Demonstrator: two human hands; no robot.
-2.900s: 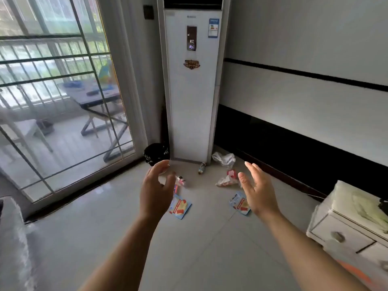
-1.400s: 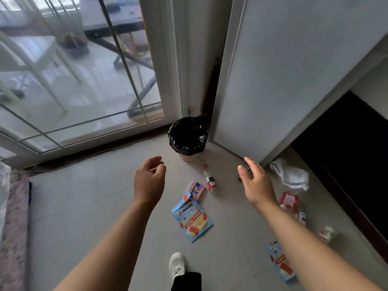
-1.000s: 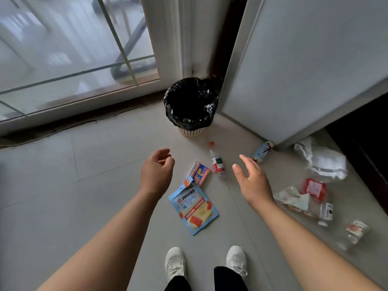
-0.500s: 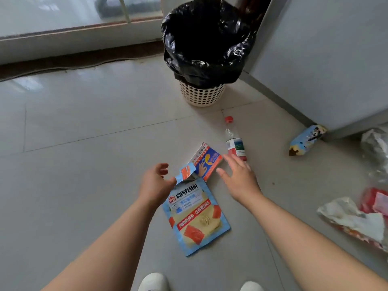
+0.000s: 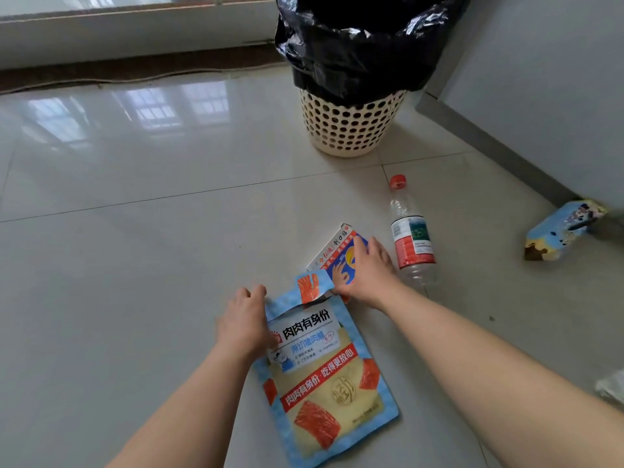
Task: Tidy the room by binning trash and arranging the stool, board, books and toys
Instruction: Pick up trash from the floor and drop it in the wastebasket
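A blue snack bag (image 5: 324, 383) with red and yellow print lies flat on the tiled floor, its torn top flap standing up. My left hand (image 5: 244, 319) grips the bag's top left edge with curled fingers. Just beyond it lies a small white, red and blue box (image 5: 332, 246). My right hand (image 5: 366, 271) covers this box, fingers curled over its far side and thumb at its near end. A cream perforated bin (image 5: 351, 130) with a black liner stands further back, its mouth partly cut off by the frame.
A clear plastic bottle (image 5: 412, 238) with a red cap lies right of the box. A crumpled blue wrapper (image 5: 564, 231) sits against the white appliance's base (image 5: 506, 153). A scrap of white plastic (image 5: 613, 388) shows at the right edge. The sliding-door track (image 5: 135, 69) runs along the back.
I have crouched closer to the floor. My left hand has reached the snack bag's edge and my right hand has come down onto the small box, both of which lay untouched before.
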